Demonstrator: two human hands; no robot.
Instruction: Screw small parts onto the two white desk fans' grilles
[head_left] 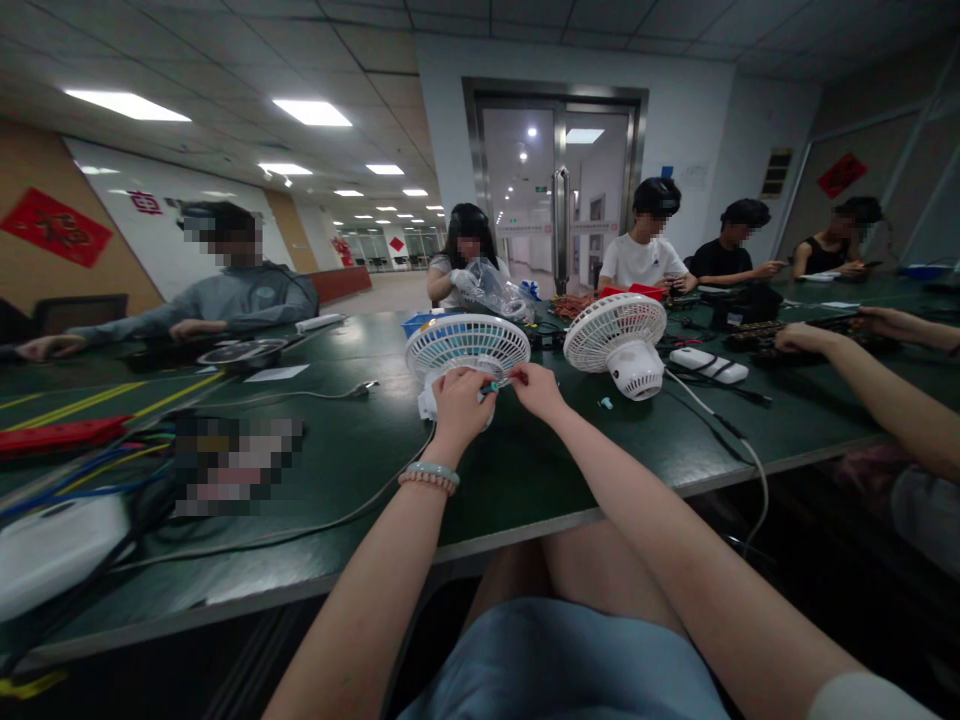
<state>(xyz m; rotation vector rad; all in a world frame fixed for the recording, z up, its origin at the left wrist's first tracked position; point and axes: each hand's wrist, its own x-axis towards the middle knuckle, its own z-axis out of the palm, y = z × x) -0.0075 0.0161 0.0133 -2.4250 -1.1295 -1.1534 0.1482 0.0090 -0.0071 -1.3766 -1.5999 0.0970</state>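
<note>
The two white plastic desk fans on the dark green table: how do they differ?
The near white plastic fan is gripped by both hands, left hand on its body, right hand beside a small teal-tipped tool; the far white plastic fan stands untouched. The near fan's grille faces up, almost flat; the far fan's grille is tilted, with its rounded motor housing in view. Both have round slatted grilles and sit on the dark green table.

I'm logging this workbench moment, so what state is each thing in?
Left hand: closed around the near fan's base.
Right hand: pinching a small teal-tipped tool.
Near fan: lying tilted, grille facing up, blades not visibly spinning.
Second fan: tipped back on the table, untouched.
Glass door: shut.
Ceiling lights: on.
</note>
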